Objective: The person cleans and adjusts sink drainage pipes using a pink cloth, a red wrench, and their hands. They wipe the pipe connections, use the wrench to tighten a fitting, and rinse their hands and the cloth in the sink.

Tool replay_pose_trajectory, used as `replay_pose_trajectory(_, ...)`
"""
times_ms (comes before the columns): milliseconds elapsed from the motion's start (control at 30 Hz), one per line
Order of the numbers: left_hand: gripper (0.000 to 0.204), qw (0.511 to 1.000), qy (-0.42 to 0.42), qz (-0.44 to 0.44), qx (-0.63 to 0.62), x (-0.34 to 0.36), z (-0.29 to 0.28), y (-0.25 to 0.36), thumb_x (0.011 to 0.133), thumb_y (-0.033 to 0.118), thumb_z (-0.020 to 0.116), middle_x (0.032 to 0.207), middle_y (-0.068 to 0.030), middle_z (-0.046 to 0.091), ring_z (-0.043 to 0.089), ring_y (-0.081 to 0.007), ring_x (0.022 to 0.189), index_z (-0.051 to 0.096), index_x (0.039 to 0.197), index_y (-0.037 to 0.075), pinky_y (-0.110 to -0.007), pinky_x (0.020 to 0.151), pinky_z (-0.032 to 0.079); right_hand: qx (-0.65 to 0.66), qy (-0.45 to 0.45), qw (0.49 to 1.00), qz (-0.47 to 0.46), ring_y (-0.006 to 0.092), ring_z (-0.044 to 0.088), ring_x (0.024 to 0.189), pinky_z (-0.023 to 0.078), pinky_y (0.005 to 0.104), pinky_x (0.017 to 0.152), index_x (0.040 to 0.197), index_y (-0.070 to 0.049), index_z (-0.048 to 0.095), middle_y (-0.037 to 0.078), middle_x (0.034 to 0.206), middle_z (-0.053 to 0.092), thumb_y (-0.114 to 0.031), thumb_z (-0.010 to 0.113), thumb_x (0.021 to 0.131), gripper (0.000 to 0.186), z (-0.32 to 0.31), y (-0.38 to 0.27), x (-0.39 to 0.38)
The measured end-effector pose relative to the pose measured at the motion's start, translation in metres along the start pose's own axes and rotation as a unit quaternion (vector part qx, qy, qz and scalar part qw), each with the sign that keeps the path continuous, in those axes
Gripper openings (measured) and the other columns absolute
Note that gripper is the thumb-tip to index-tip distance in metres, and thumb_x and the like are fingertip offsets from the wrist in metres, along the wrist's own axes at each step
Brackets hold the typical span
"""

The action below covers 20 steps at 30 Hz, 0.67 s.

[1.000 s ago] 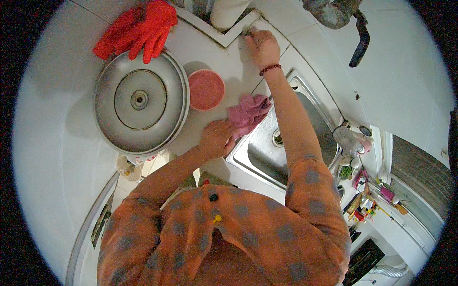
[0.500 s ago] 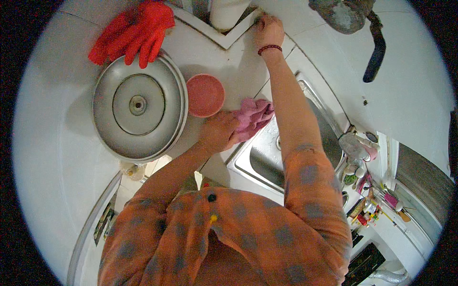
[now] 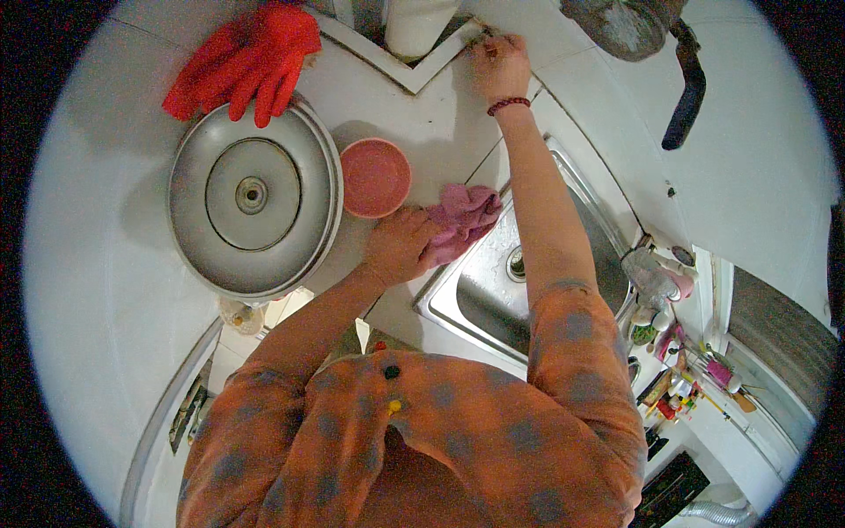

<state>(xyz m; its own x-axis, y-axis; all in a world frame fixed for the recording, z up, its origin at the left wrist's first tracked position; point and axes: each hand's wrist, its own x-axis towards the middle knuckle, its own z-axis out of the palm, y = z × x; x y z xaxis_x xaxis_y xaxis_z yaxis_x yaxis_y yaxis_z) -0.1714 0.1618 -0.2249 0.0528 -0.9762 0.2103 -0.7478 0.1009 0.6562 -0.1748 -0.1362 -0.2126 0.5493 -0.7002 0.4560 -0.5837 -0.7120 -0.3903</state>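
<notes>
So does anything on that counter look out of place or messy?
Only slightly: the red rubber gloves lie flopped over the rim of the big metal lid, and the pink cloth under the left hand sits bunched at the sink edge. No spills show.

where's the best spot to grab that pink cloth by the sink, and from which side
Probably the bunched folds at the free end of the pink cloth, the part lying over the rim of the sink. The left hand already covers the other end, so come from above on the sink side; the crumpled ridges there stand up enough to pinch. The right hand is busy at the back corner.
</notes>
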Motion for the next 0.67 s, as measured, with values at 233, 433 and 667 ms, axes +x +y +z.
replay_pose_trajectory(233,0.029,0.989,-0.124,-0.078,0.035,0.0,0.003,0.0,0.065,0.02,0.059,0.086,-0.0107,0.052,0.052,-0.0273,0.083,0.055,0.091,0.008,-0.043,0.073,0.042,-0.067,-0.026,0.997,-0.042,0.0315,0.056,0.085,0.047,0.0393,0.074,0.084,-0.007,0.062,0.013,0.091,0.06,-0.015,0.054,0.077,0.013,0.02,0.003,0.037)
replay_pose_trajectory(433,0.029,1.0,0.019,-0.015,0.004,-0.006,0.003,-0.005,0.063,0.02,0.059,0.083,-0.0103,0.051,0.051,-0.0275,0.08,0.054,0.089,0.007,-0.042,0.072,0.042,-0.042,-0.097,0.994,-0.038,0.0318,0.056,0.085,0.047,0.0392,0.074,0.087,-0.007,0.061,0.013,0.09,0.059,-0.012,0.053,0.077,0.015,0.033,-0.006,0.0)
replay_pose_trajectory(667,0.033,0.998,0.051,0.0,-0.035,-0.007,0.01,-0.007,0.063,0.019,0.059,0.08,-0.0131,0.055,0.054,-0.0321,0.076,0.055,0.093,0.007,-0.046,0.063,0.044,-0.125,-0.093,0.988,0.016,0.0298,0.057,0.086,0.047,0.0392,0.073,0.088,-0.008,0.061,0.013,0.091,0.059,-0.015,0.054,0.076,0.015,0.035,0.009,0.026)
